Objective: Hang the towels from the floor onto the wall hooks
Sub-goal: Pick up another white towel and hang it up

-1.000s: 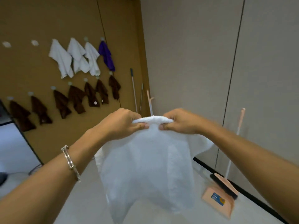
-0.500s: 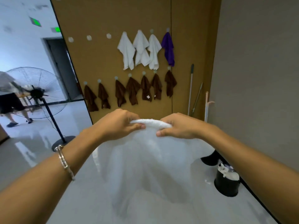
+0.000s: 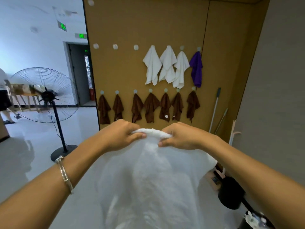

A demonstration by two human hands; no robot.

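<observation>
Your left hand (image 3: 118, 134) and right hand (image 3: 181, 138) pinch the towel (image 3: 148, 179) edge in a narrow grip, bunching it for the free hooks (image 3: 136, 47) at eleven o'clock; it hangs at six.

The white towel (image 3: 148, 187) hangs blurred and runs off the bottom edge; its rolled top hides most fingertips of the left hand (image 3: 118, 134) and right hand (image 3: 183, 138). A person (image 3: 4, 100) at the left edge is cut off and smeared. The towel covers part of the pink dustpan (image 3: 214, 179), and the tag (image 3: 166, 116) on a brown towel (image 3: 165, 104) is too small to read
</observation>
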